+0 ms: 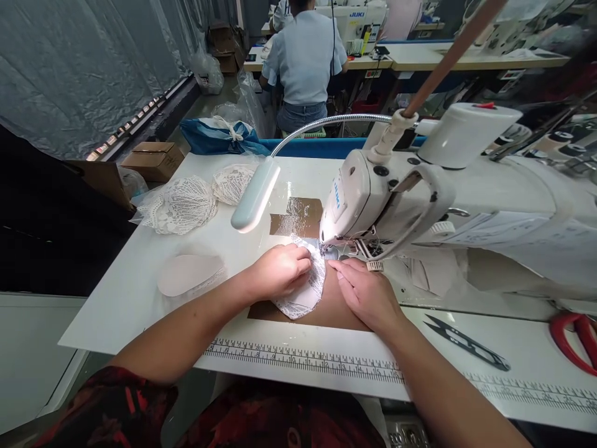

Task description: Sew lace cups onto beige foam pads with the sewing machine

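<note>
Head view. We see the left hand (pixel 280 270) lying knuckles up on a white lace piece (pixel 305 292), fingers curled and pressing it flat to the table; it pins the piece down, with no pinch that we can make out. The right hand (pixel 366 295) rests flat just beside it on the right, fingers extended toward the presser foot (pixel 330 252), fingertips at the edge of the lace; it grasps nothing. The lace piece lies under and between both hands, its far end at the foot of the white sewing machine (pixel 420 199).

Above the left hand hangs a gooseneck lamp (pixel 255 196). Farther left of that hand we note a flat beige cup-shaped piece (pixel 189 274), and beyond it a stack of lace pieces (pixel 180 205). Right of the right hand lie black thread snips (pixel 469 343) and, at the frame edge, red-handled scissors (pixel 576 339). A printed ruler strip (pixel 303 358) runs along the near table edge below both wrists. Well beyond the machine a person in a light blue shirt (pixel 303 59) sits facing away.
</note>
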Demonstrator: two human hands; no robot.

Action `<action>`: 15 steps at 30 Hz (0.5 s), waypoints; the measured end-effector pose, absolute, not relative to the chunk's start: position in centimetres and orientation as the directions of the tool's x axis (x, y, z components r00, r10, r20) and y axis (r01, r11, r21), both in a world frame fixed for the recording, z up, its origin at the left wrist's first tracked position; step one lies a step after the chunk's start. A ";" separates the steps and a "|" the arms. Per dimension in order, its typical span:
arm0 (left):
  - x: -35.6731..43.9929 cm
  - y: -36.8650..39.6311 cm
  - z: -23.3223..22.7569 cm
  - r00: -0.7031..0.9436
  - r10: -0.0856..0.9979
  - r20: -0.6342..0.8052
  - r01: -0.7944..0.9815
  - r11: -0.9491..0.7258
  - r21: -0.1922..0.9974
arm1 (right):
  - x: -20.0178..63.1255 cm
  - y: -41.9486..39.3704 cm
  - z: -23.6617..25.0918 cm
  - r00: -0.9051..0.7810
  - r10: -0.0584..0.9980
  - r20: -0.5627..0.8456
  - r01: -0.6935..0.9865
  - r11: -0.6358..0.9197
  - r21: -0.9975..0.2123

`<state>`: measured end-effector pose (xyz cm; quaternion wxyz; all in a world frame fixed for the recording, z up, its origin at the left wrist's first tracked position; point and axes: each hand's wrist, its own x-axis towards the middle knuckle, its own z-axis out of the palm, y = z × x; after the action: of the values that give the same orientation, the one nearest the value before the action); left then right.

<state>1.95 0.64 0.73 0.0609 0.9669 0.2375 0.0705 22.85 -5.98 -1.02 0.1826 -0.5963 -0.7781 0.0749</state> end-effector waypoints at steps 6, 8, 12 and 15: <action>1.9 0.5 0.1 0.916 0.358 0.179 0.337 -0.931 0.138 | 23.0 -6.0 -1.5 -0.276 0.932 0.236 0.865 0.348 -0.362; 2.0 0.5 -0.1 0.918 0.362 0.160 0.345 -0.931 0.121 | 23.0 -6.0 -1.7 -0.303 0.922 0.243 0.864 0.373 -0.338; 2.2 0.4 -0.3 0.908 0.402 0.118 0.392 -0.914 0.102 | 22.8 -6.0 -2.0 -0.343 0.910 0.232 0.893 0.392 -0.219; 2.2 0.4 -0.3 0.905 0.414 0.097 0.404 -0.909 0.104 | 22.5 -6.0 -2.0 -0.353 0.912 0.210 0.913 0.385 -0.136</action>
<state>2.24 0.41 -0.35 0.0410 0.9752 0.2096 0.0587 22.52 -5.99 -2.01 0.1261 -0.5547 -0.8224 -0.0022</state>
